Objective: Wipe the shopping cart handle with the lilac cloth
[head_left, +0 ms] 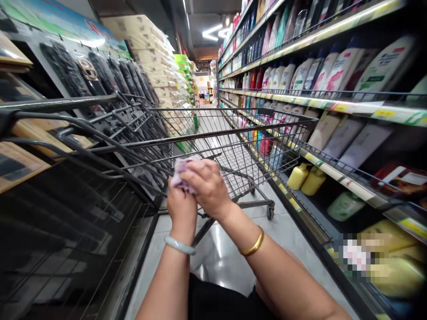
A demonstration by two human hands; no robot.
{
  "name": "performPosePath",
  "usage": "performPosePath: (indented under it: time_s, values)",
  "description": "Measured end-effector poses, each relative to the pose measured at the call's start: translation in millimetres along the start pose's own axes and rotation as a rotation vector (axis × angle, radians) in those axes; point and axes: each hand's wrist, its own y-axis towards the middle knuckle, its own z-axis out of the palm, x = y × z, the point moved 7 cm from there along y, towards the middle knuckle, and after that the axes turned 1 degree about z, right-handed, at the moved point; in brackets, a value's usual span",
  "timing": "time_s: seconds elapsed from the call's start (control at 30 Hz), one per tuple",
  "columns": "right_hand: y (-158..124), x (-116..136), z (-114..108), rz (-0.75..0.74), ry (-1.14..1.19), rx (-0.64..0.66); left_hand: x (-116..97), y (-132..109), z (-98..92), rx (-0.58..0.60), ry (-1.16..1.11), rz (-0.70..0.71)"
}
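From the head view, our left hand (182, 206) and right hand (208, 186) close together on a crumpled cloth (182, 171), just above the cart (233, 146) handle. We should keep it bunched firmly between both palms.

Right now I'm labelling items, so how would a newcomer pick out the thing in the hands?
Find the wire shopping cart in the aisle. At its near rim, the left hand and right hand clasp a crumpled pale pink cloth, the only soft thing among the metal bars.
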Motion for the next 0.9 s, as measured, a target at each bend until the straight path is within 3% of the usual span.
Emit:
performPosePath:
  time_s: [0.1,0.17,0.27,0.33,0.4,0.5,0.6,0.7,0.77,0.83,0.9]
  values:
    - [-7.8,-37.2,-25.4,0.229,-0.065,-0.174,-1.0,0.6,-3.7,0.092,-0.042,0.01]
    - [-16.7,-53.0,-35.0,0.377,-0.096,-0.261,-5.2,0.8,-11.3,0.137,0.047,0.03]
    - [-26.7,-45.8,-21.6,0.399,-0.128,-0.201,-9.2,2.1,-29.2,0.132,0.189,0.053]
    - [-29.2,-33.7,-5.0,0.29,-0.128,-0.06,-7.5,4.4,-45.6,0.03,0.121,0.058]
    - [-30.7,-31.2,-0.4,0.208,-0.127,0.017,0.8,6.4,-63.5,-0.156,-0.085,0.042]
    - [-32.8,-47.2,-17.7,0.302,-0.144,-0.109,16.2,4.7,-80.7,-0.464,-0.338,0.068]
    - [-38.8,-44.7,-17.1,0.397,-0.15,-0.189,17.9,4.2,-74.4,-0.553,-0.347,0.165]
    - [-40.7,-11.4,13.0,0.205,-0.104,-0.017,20.8,5.9,-59.4,-0.545,-0.324,0.154]
    - [-41.5,0.7,21.9,0.066,-0.075,0.073,25.3,7.4,-50.9,-0.531,-0.39,0.122]
    - [-39.8,-14.4,8.9,0.11,-0.093,0.038,28.2,11.3,-39.2,-0.424,-0.547,0.084]
    - [-39.9,-45.4,-15.3,0.299,-0.139,-0.071,29.0,14.0,-26.6,-0.297,-0.756,0.016]
